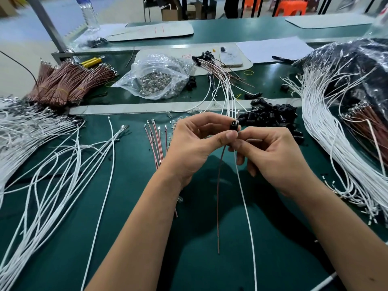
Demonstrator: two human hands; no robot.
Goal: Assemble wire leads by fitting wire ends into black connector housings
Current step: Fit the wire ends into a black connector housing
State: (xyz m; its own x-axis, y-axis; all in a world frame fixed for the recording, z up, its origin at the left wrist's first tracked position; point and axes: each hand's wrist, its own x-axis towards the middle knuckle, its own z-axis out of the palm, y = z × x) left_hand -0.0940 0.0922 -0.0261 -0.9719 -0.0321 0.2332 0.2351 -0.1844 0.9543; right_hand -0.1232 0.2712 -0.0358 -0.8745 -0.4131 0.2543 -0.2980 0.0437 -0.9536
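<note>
Left hand (195,141) pinching a small black connector housing (233,125) between thumb and fingertips, held up over the green bench mat (134,217). Right hand (270,158) just beside it, fingers curled and pinching a white wire (246,208) right under the housing. Brown wire (218,198) also hanging down from the housing. Pile of loose black housings (273,116) just behind the hands, a few pink wires (155,143) lying to the left, clear bag of metal terminals (155,80) further back.

I see a green table (130,238). White wires (52,164) lie on its left side, pink wires (155,143) in the middle, little black housings (270,116) and a clear bag (155,78) farther back.
</note>
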